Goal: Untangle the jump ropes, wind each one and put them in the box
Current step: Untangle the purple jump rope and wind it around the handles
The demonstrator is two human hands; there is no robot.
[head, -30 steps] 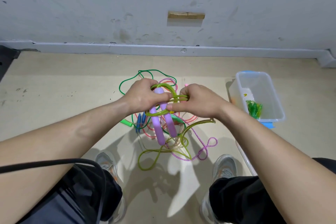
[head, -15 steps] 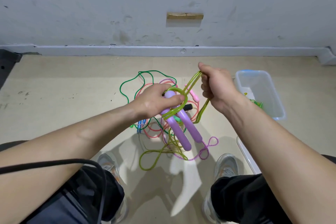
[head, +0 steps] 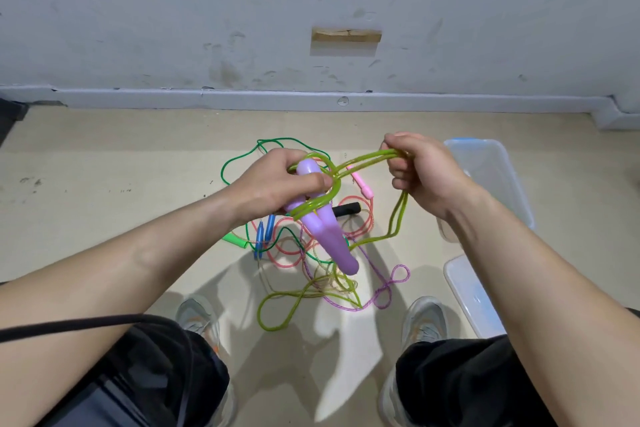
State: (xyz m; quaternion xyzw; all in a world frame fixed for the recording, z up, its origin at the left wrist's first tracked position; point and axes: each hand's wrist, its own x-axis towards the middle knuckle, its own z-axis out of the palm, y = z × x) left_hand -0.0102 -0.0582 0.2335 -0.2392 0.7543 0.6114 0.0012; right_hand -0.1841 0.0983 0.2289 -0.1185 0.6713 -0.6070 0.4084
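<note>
While the left hand (head: 277,180) curls round the thick ends of two smooth, tapered lilac plastic handles (head: 329,236), the right hand (head: 422,173) pinches a doubled strand of glossy, translucent yellow-green cord (head: 367,159) and holds it taut out to the right. That cord wraps the handles in several turns just below the left thumb. From the right hand it drops in a doubled line to the tangled pile of thin ropes (head: 311,263) on the floor.

The pile mixes a dark green cord (head: 239,158), coral-pink loops and a lilac speckled cord (head: 398,276) twisted into a figure-eight. Two slim blue handles (head: 265,232), a bright green one (head: 235,241), a pink one (head: 362,182) and a matte black grip (head: 346,209) lie in it.

The clear rectangular plastic box (head: 498,177) stands just right of the right hand, partly behind the wrist. A flat clear lid (head: 471,295) lies nearer, beside the right knee. Matte beige floor (head: 121,166) stretches from the pile's left edge and back to the grey skirting (head: 242,99); two grey shoes (head: 197,319) flank the pile's near end.
</note>
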